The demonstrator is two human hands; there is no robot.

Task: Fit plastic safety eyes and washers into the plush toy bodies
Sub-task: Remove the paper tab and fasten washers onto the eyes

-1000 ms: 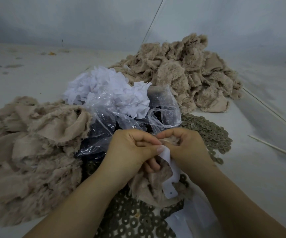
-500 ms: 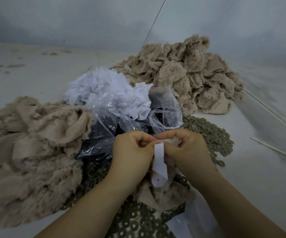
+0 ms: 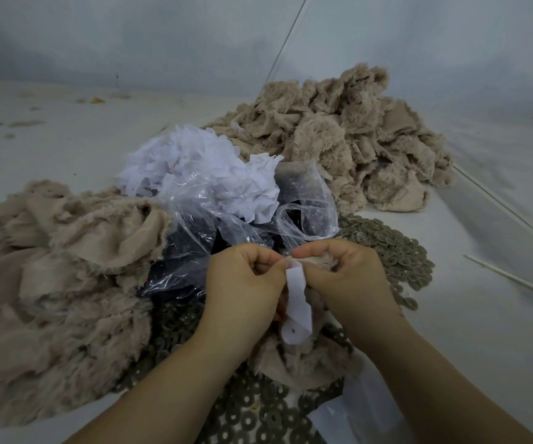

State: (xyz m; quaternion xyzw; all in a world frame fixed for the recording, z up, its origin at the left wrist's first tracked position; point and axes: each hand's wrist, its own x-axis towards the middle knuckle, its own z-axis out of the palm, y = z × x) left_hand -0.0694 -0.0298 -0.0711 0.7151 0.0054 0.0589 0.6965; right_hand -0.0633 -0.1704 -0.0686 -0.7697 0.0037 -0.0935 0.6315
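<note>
A soft, limp plush body (image 3: pixel 303 363) is held low at centre over a spread of washers (image 3: pixel 252 418). It is pinched by the left hand (image 3: pixel 242 293) and right hand (image 3: pixel 345 277), with a white strip (image 3: pixel 297 302) dangling between them. The fur likely slips, so the fabric is best gripped near the eye hole.

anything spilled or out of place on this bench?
Yes. The washers lie loose in a heap straight on the table, spreading from beside the clear plastic bag under both hands, not in any container. Small scraps litter the far left. Otherwise just work piles.
</note>
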